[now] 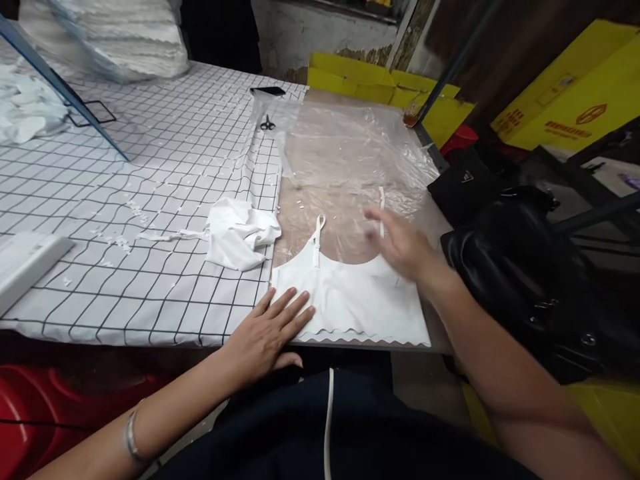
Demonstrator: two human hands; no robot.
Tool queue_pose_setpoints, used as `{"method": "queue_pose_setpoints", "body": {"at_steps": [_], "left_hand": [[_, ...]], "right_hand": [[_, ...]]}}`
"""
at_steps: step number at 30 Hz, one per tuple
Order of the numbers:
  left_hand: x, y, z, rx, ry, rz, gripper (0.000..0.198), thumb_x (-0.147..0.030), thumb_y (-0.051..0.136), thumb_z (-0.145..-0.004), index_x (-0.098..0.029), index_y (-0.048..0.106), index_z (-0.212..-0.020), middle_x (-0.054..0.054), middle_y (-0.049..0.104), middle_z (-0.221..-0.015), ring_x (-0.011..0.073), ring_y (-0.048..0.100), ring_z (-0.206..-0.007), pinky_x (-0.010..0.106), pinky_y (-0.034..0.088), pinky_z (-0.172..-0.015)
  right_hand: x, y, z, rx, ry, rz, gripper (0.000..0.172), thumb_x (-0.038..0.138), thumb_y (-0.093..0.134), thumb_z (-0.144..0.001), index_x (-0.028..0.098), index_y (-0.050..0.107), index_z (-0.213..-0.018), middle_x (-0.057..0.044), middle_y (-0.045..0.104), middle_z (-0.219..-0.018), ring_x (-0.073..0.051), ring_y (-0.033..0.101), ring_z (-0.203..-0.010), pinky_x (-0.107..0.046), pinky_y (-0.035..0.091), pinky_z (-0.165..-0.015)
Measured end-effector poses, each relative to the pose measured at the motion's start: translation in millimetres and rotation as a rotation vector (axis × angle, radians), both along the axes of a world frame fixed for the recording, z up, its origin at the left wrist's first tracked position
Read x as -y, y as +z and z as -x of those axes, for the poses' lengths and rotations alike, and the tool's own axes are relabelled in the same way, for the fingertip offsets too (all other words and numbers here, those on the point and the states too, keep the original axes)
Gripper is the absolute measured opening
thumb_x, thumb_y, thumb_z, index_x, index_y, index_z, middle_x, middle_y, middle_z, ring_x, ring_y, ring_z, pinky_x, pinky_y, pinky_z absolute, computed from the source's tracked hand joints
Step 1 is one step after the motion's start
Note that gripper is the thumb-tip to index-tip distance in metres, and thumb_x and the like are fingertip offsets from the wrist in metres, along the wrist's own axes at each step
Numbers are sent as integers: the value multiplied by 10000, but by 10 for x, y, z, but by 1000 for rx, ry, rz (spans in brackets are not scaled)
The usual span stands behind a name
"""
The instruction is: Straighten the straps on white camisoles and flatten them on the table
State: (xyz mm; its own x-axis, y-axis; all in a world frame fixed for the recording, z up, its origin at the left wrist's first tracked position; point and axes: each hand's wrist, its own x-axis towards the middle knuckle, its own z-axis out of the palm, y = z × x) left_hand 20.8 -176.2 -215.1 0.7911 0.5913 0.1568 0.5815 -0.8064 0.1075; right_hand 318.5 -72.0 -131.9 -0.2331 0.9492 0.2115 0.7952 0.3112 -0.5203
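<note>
A white camisole-style top with a scalloped hem lies spread out at the table's front edge. One thin strap loops up from its left side; another strap stretches away from the right side. My left hand rests flat on the garment's left end, fingers spread. Over its upper right corner hovers my right hand, its fingertips smeared by motion, close to the right strap. Nothing can be made out in its grasp. Left of the top is a crumpled white garment on the checked cloth.
Small black scissors and a dark phone lie farther back. Clear plastic film covers the board behind the top. A black bag stands at the right, a white box at the left, and stacked white garments at the back.
</note>
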Motion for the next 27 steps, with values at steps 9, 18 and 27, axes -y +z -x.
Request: {"method": "queue_pose_setpoints", "body": {"at_steps": [9,18,27], "left_hand": [[-1109,677,-945,342,187,230,382,-444,455,-952,-188,678,-777,86,691,-780,209,611,-745,321,430,-697],[-2631,497,-2718,360,732,472,311,-407,729,-763,-131,660,-890,236,642,-1210,414,492,-1253,532,293,-1037],[-2858,693,-2855,678,563,799,155,-176,678,-757,-134,654,-904,121,742,-855,219,703,-845,321,515,-745]], "right_hand": [[1192,-824,-344,310,45,41,645,468,496,-954,211,340,-1524,-141,304,-1576,-280,223,-1485,-555,207,-1195],[1212,-766,-210,235,-24,16,657,487,584,-904,219,423,-1483,-97,347,-1556,-297,302,-1454,-535,291,-1183],[1219,-870,-200,124,11,-3,723,508,647,-851,218,433,-1478,-119,344,-1557,-328,291,-1455,-545,283,-1185]]}}
